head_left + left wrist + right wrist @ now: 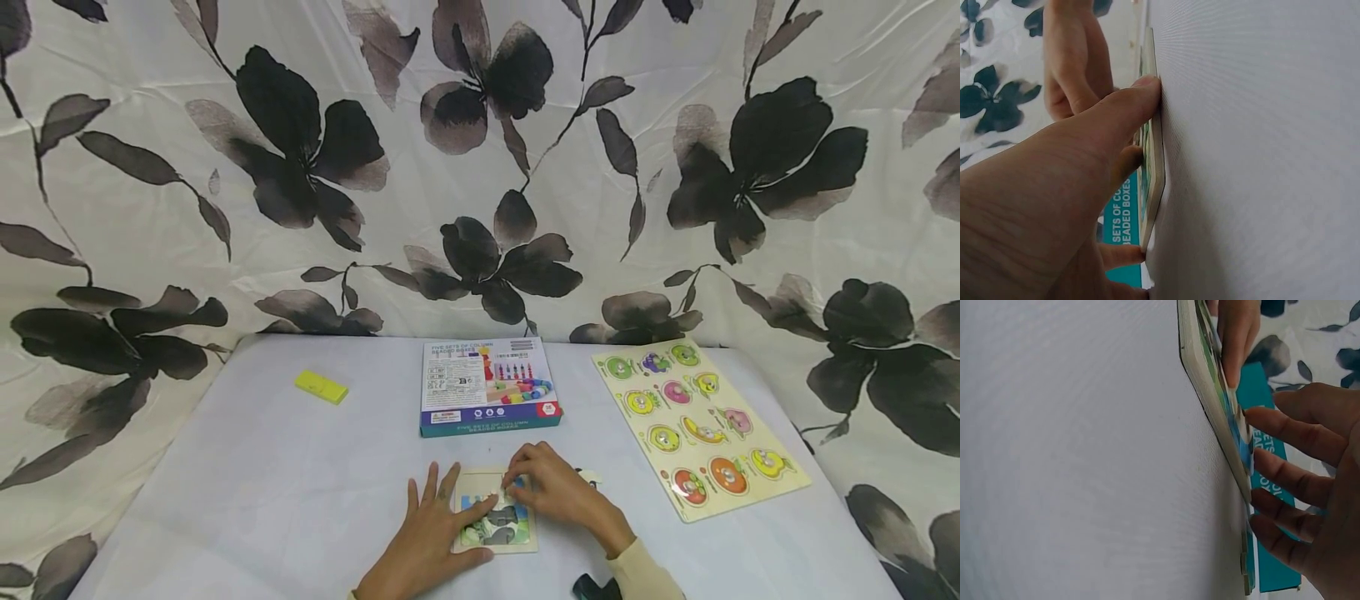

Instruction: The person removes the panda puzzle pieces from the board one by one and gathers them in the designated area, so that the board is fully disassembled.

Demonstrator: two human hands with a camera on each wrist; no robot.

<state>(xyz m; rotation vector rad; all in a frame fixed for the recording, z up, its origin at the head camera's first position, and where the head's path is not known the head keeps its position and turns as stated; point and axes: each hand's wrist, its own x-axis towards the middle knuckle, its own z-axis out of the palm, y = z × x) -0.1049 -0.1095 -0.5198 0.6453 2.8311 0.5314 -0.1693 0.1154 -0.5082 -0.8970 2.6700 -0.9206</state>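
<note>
A small square wooden jigsaw puzzle [495,549] lies on the white table, its tray holding a green, blue and black-and-grey picture. My left hand [423,533] rests at its left side with fingers spread. The left thumb lies at the near edge [1154,144] and the index finger presses on the picture. Over the upper right part of the puzzle, my right hand [555,487] has bent fingers and pinches a small puzzle piece [1244,430], mostly hidden by the fingertips. Just beyond that hand a loose black-and-white piece [590,477] lies partly covered.
Behind the puzzle lies a beaded-column box [491,387]. A fruit puzzle board [637,417] is on the right, and a yellow-green block [321,387] on the left. A black object [596,587] shows beside the right sleeve. Floral cloth [480,208] hangs behind the table.
</note>
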